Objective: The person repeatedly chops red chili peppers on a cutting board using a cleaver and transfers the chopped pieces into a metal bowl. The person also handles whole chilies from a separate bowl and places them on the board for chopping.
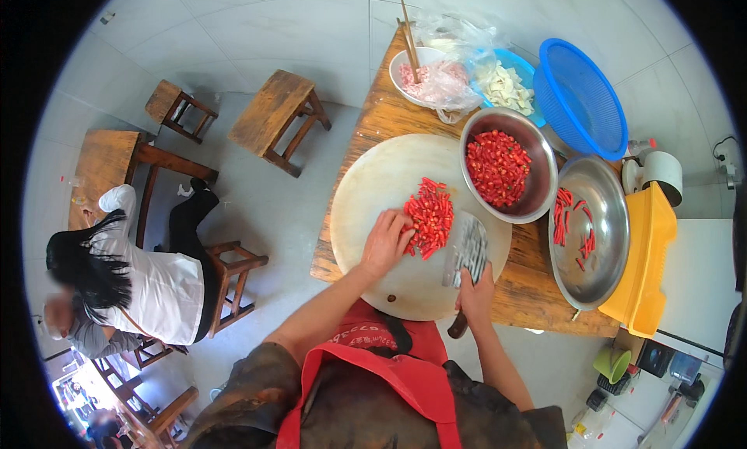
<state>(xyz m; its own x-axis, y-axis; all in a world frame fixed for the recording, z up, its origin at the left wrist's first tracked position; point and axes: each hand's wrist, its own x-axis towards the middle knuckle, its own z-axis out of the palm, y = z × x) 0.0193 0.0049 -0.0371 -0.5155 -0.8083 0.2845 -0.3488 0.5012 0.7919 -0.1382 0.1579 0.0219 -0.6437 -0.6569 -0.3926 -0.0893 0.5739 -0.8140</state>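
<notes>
A heap of chopped red chilies (429,218) lies on a round cutting board (373,174). My left hand (386,239) rests at the heap's left edge, its curled fingers touching the pieces. In my right hand (477,294) is a cleaver (467,247), held by its wooden handle, the blade just right of the heap. A steel bowl (545,198) of cut chilies overlaps the board's upper right edge. Farther right, whole red chilies (560,215) lie in a wide steel basin (607,215).
Behind the board are a white bowl (398,75) of minced meat with chopsticks, sliced white pieces (505,90) and a blue basket (580,99). A yellow plastic container (642,262) stands right. Wooden stools (274,107) and seated people (163,285) are at the left.
</notes>
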